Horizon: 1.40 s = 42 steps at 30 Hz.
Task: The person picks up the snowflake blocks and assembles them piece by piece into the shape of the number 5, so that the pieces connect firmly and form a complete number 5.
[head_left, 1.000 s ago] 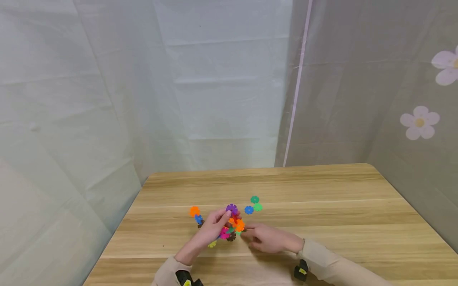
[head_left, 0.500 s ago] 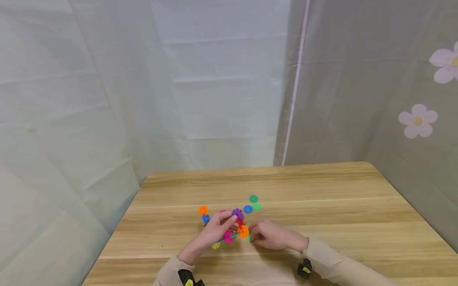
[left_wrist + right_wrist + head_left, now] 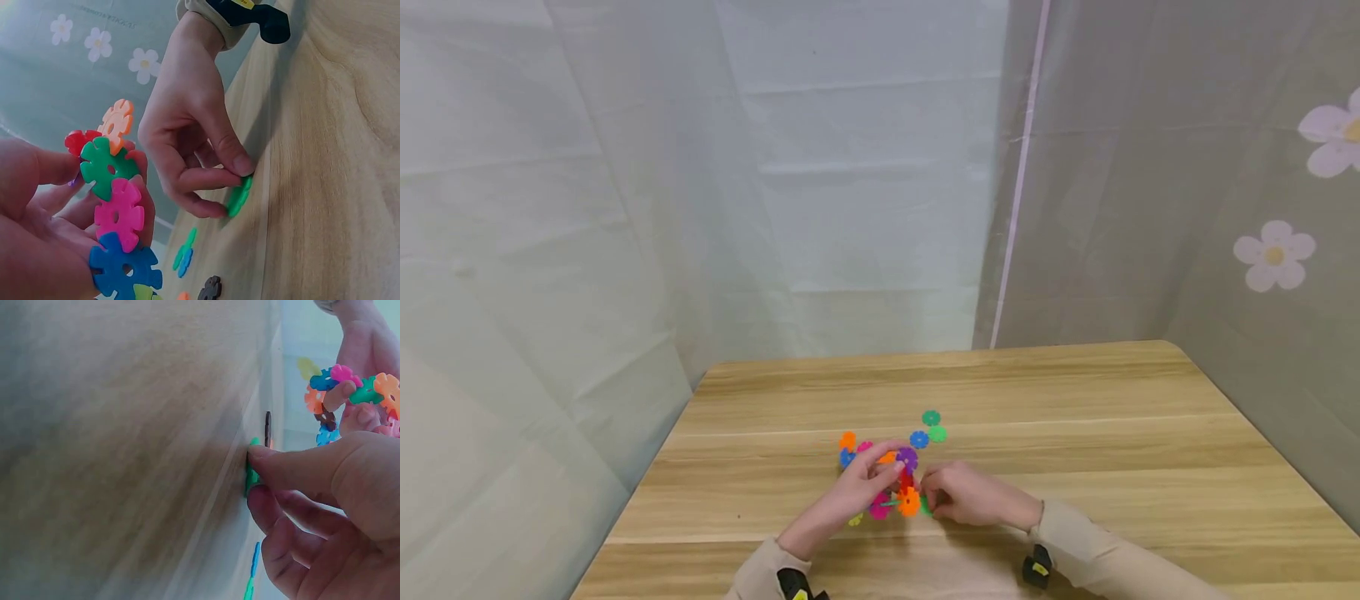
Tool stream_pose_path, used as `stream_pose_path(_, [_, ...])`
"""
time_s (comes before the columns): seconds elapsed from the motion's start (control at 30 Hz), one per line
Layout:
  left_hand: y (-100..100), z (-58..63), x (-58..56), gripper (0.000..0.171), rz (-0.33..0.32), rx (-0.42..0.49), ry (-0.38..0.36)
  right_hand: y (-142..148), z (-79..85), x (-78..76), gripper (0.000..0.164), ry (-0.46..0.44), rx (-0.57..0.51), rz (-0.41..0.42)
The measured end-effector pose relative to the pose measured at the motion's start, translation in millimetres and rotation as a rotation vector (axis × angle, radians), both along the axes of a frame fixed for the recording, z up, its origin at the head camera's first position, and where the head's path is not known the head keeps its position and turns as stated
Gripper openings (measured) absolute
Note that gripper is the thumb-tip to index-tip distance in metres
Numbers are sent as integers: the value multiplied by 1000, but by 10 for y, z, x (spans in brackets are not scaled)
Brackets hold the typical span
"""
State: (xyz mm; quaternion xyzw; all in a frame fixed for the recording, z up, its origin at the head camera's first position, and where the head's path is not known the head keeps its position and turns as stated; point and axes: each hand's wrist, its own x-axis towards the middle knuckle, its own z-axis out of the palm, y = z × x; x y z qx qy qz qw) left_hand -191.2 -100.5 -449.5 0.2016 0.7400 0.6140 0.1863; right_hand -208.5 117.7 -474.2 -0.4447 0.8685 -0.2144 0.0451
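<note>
My left hand (image 3: 846,504) holds a linked chain of flower-shaped plastic discs above the table. At its near end hang a purple disc (image 3: 907,459), a red one (image 3: 81,141) and an orange one (image 3: 908,502). Green (image 3: 109,167), pink (image 3: 120,214) and blue (image 3: 125,264) discs follow, linked edge to edge. To the right, my right hand (image 3: 966,494) pinches a loose green disc (image 3: 240,197) between thumb and finger, edge-on at the tabletop. Part of the chain is hidden behind the left hand in the head view.
Beyond the hands, a blue disc (image 3: 919,439), a light green disc (image 3: 937,434) and a dark green disc (image 3: 931,417) lie close together on the wooden table (image 3: 1075,400). A black disc (image 3: 211,289) lies near them in the left wrist view. Pale cloth hangs behind.
My left hand has shifted slightly right with the chain, whose far end has swung right. My right hand's fingers, earlier reaching out at the green disc, have drawn in and now pinch it.
</note>
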Motion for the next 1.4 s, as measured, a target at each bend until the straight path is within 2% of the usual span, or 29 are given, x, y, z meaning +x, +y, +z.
stream_pose_path(0.13, [22,25,12,40,-27,-9,5,10,6,6,18,-34,30,-34])
stream_pose_path(0.27, [59,52,31,34,-28,-67,60,47,4,14,23,-57,39,-68])
stream_pose_path(0.33, [71,54,36,32,-28,-90,93,72,-11,12,20,-55,32,-69])
stream_pose_path(0.47, [78,50,43,31,-11,-115,124,121,-48,-5,12,-26,-26,-22])
stream_pose_path(0.57, [85,38,45,33,9,-126,135,151,-41,-18,9,-52,-101,7])
stream_pose_path(0.7, [92,10,41,32,24,-132,137,168,22,-26,11,-153,-202,-22])
stream_pose_path(0.87, [95,-12,25,28,26,-155,161,173,77,-31,15,-196,-292,-80])
stream_pose_path(1.13, [99,-43,14,22,45,-180,142,170,111,-20,18,-177,-426,-149])
stream_pose_path(1.4, [120,-74,11,22,42,-185,116,165,136,-15,17,-128,-476,-123])
